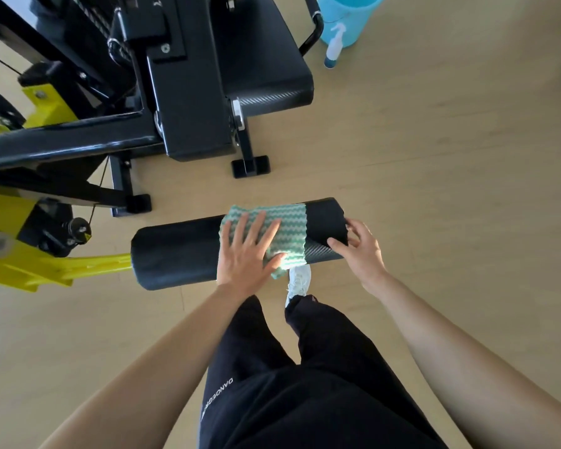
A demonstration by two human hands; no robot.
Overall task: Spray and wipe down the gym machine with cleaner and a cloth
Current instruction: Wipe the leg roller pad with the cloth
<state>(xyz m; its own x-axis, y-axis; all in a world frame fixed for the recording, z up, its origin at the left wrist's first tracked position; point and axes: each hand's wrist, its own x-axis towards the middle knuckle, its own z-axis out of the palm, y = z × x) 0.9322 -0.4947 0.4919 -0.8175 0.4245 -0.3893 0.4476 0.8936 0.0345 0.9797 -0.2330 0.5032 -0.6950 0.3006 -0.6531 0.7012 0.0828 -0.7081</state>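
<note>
A black padded roller (175,251) of the gym machine lies across the middle of the view on a yellow arm (88,264). A green and white wavy-striped cloth (289,225) is draped over the roller's right half. My left hand (245,251) presses flat on the cloth with its fingers spread. My right hand (361,247) grips the roller's right end, thumb on the near side and fingers curled over the end face. The white spray bottle (334,47) stands on the floor at the far right, apart from both hands.
The machine's black seat pad (266,59) and frame (62,144) fill the upper left. A light blue bucket (350,17) stands behind the spray bottle. My legs in black trousers and a white shoe (298,280) are below the roller. Light wooden floor (434,157) lies to the right.
</note>
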